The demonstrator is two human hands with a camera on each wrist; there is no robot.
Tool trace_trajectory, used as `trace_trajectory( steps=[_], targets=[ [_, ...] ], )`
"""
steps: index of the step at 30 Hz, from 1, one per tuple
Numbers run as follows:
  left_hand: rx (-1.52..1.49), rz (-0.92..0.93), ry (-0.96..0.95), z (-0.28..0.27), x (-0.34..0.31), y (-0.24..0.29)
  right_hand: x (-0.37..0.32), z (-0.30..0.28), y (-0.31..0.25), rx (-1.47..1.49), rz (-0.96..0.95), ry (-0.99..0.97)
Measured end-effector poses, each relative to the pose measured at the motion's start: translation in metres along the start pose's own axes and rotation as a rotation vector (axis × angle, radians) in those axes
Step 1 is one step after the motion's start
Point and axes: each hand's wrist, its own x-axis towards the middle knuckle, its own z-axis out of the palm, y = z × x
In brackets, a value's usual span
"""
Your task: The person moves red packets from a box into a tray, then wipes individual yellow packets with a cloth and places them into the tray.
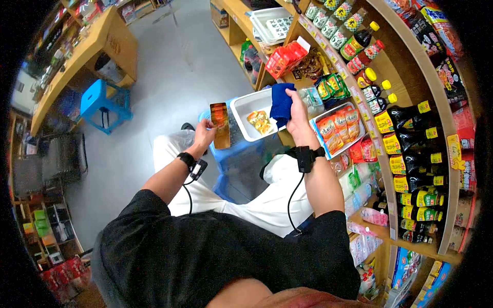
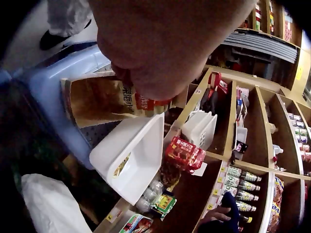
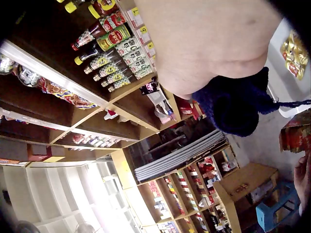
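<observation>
My right hand [image 1: 298, 115] grips a bunched dark blue cloth [image 1: 281, 105] above the right end of a white plastic tub [image 1: 245, 131]. In the right wrist view, a thin strand trails from the cloth toward the tub. Several gold and green packets [image 1: 260, 122] lie inside the tub. To its left, my left hand [image 1: 204, 133] holds the side of a narrow brown and red cardboard box [image 1: 221, 134]. The left wrist view shows the box's bare brown inside, with the fingertips partly hidden behind the hand. Tub and box are over a blue plastic stool [image 1: 223, 167].
Shelves with sauce bottles [image 1: 411, 146] curve along the right. Beside the tub stand a box of red-orange packets [image 1: 339, 128], green packets [image 1: 333, 87] and red packs [image 1: 287, 57]. Another blue stool [image 1: 100, 105] stands at the left by a wooden counter [image 1: 115, 43].
</observation>
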Motion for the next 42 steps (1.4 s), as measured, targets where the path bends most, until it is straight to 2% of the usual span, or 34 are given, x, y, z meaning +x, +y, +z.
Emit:
trace_trajectory(
  steps=[3, 5, 8, 10, 12, 14, 16, 18, 19, 24, 27, 31, 33, 38, 41, 42],
  targets=[
    [-0.061, 0.068, -0.062, -0.009, -0.004, 0.004, -0.002, 0.002, 0.002, -0.012, 0.001, -0.012],
    [-0.120, -0.027, -0.103, -0.015, -0.006, 0.012, -0.002, 0.001, 0.002, -0.065, 0.036, -0.038],
    [-0.161, -0.064, -0.124, -0.024, -0.001, 0.013, -0.012, 0.004, 0.001, -0.159, 0.046, -0.081],
    [-0.170, -0.038, -0.148, -0.033, 0.001, 0.021, -0.017, 0.006, 0.003, -0.205, 0.010, -0.125],
    [-0.309, 0.009, -0.114, -0.041, 0.001, 0.031, -0.015, 0.004, 0.006, -0.228, 0.002, -0.157],
    [-0.413, -0.018, -0.146, -0.046, -0.003, 0.044, -0.019, 0.009, 0.009, -0.321, -0.001, -0.159],
    [-0.700, -0.167, -0.282, -0.056, -0.020, 0.089, -0.025, 0.017, 0.010, -0.348, -0.003, -0.178],
    [-0.739, -0.216, -0.341, -0.052, -0.014, 0.082, -0.021, 0.018, 0.018, -0.538, -0.107, -0.236],
    [-0.766, -0.234, -0.372, -0.048, -0.014, 0.085, -0.026, 0.021, 0.017, -0.547, -0.056, -0.286],
    [-0.846, -0.303, -0.439, -0.026, -0.027, 0.106, -0.024, 0.019, 0.040, -0.746, -0.120, -0.305],
    [-0.907, -0.332, -0.469, -0.014, -0.029, 0.110, -0.019, 0.014, 0.045, -1.057, -0.246, -0.290],
    [-0.953, -0.361, -0.527, -0.006, -0.031, 0.110, -0.020, 0.012, 0.045, -1.147, -0.356, -0.290],
    [-0.945, -0.366, -0.547, -0.004, -0.031, 0.108, -0.025, 0.016, 0.041, -1.250, -0.442, -0.140],
    [-0.828, -0.268, -0.482, -0.001, -0.034, 0.111, -0.038, 0.029, 0.029, -1.292, -0.586, -0.170],
    [-0.813, -0.190, -0.515, -0.001, -0.041, 0.120, -0.039, 0.029, 0.040, -1.298, -0.813, -0.279],
    [-0.812, -0.190, -0.515, 0.002, -0.041, 0.119, -0.039, 0.028, 0.045, -1.297, -0.813, -0.278]
  ],
)
